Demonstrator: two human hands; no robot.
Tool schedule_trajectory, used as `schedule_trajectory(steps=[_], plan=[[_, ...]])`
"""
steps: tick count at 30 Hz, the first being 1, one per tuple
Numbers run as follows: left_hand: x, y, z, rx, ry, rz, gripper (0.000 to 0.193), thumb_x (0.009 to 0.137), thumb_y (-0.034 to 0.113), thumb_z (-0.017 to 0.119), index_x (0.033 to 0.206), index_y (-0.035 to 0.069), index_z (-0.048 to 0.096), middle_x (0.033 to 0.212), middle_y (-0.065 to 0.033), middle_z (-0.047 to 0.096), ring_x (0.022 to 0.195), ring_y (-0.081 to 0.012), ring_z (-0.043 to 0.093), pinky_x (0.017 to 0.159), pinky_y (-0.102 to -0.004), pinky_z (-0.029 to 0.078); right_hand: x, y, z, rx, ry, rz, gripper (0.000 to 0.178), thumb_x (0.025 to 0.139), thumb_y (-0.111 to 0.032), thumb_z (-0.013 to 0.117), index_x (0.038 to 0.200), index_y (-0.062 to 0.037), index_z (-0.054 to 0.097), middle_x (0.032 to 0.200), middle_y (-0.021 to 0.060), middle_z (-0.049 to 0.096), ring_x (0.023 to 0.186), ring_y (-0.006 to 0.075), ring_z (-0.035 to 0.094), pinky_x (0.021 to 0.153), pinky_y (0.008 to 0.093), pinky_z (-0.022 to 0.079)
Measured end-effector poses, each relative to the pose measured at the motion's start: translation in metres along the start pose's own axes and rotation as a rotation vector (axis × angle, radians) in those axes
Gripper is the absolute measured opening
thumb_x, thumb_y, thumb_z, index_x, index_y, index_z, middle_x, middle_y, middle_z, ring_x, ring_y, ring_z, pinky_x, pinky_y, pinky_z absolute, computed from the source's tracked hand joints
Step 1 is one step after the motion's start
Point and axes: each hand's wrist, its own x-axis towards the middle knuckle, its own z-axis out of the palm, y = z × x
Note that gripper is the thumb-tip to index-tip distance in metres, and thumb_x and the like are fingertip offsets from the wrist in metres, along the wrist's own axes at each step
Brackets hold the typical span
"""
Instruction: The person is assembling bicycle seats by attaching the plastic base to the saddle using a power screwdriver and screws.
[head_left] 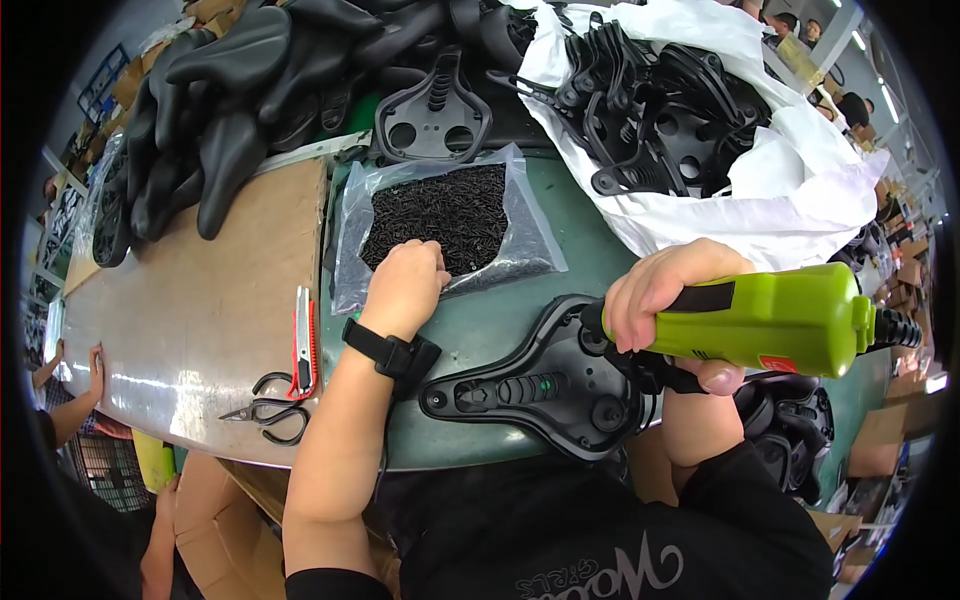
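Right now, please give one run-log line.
left hand: in clear bag of small black screws | right hand: gripping green power screwdriver over black plastic saddle base

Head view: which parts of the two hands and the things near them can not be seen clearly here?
- Left hand: fingertips curl down into the bag of small black screws; whether they pinch one is hidden by the hand.
- Green power screwdriver: its tip is hidden behind the right hand.
- Black saddle base: right end covered by that hand and tool.
- Single screws: too small to tell apart.
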Motion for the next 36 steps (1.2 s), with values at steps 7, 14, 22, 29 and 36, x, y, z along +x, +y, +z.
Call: schedule_trajectory(steps=[7, 14, 22, 29, 36], plan=[[-0.001, 0.014, -0.015, -0.369, 0.049, -0.083, 0.01, 0.082, 0.007, 0.063, 0.082, -0.001, 0.056, 0.076, -0.0135, 0.062, 0.072, -0.0284, 0.061, 0.067, -0.0369, 0.049, 0.014, -0.002, -0.012, -0.094, -0.238, -0.031, 0.06, 0.072, -0.033, 0.082, 0.106, 0.0058, 0.051, 0.073, 0.0131, 0.061, 0.064, 0.0269, 0.063, 0.057, 0.0387, 0.053], [-0.06, 0.079, -0.007, -1.195, -0.381, -0.165, 0.008, 0.089, 0.005, 0.061, 0.095, 0.004, 0.056, 0.08, -0.0006, 0.062, 0.072, -0.0045, 0.057, 0.06, -0.0202, 0.046, 0.015, 0.005, -0.009, -0.071, -0.121, 0.014, 0.058, 0.071, -0.031, 0.082, 0.104, 0.0056, 0.051, 0.075, 0.0136, 0.061, 0.062, 0.0265, 0.062, 0.057, 0.0383, 0.052], [-0.078, 0.098, 0.016, -1.041, -0.411, 0.199, 0.014, 0.086, 0.015, 0.06, 0.091, 0.003, 0.064, 0.085, -0.0102, 0.066, 0.08, -0.0268, 0.063, 0.072, -0.0345, 0.049, 0.029, 0.019, -0.017, -0.052, -0.072, 0.223, 0.067, 0.062, -0.05, 0.082, 0.089, 0.0056, 0.057, 0.069, 0.0122, 0.062, 0.063, 0.0177, 0.061, 0.056, 0.0271, 0.049], [-0.079, 0.093, 0.021, -1.025, -0.338, 0.251, 0.014, 0.082, 0.014, 0.063, 0.09, 0.003, 0.067, 0.085, -0.0103, 0.067, 0.082, -0.0284, 0.064, 0.074, -0.0362, 0.05, 0.028, 0.039, -0.008, 0.189, -0.042, 0.139, 0.059, 0.061, -0.029, 0.088, 0.092, 0.0077, 0.053, 0.072, 0.0144, 0.062, 0.062, 0.024, 0.061, 0.059, 0.0333, 0.051], [-0.081, 0.1, 0.014, -1.288, -0.504, -0.096, 0.01, 0.083, 0.004, 0.066, 0.093, 0.002, 0.066, 0.08, -0.003, 0.066, 0.074, -0.0077, 0.061, 0.067, -0.0231, 0.049, 0.007, -0.001, -0.014, 0.23, -0.111, -0.046, 0.056, 0.067, -0.022, 0.086, 0.103, 0.0053, 0.052, 0.074, 0.014, 0.065, 0.061, 0.0254, 0.064, 0.054, 0.0327, 0.053]])
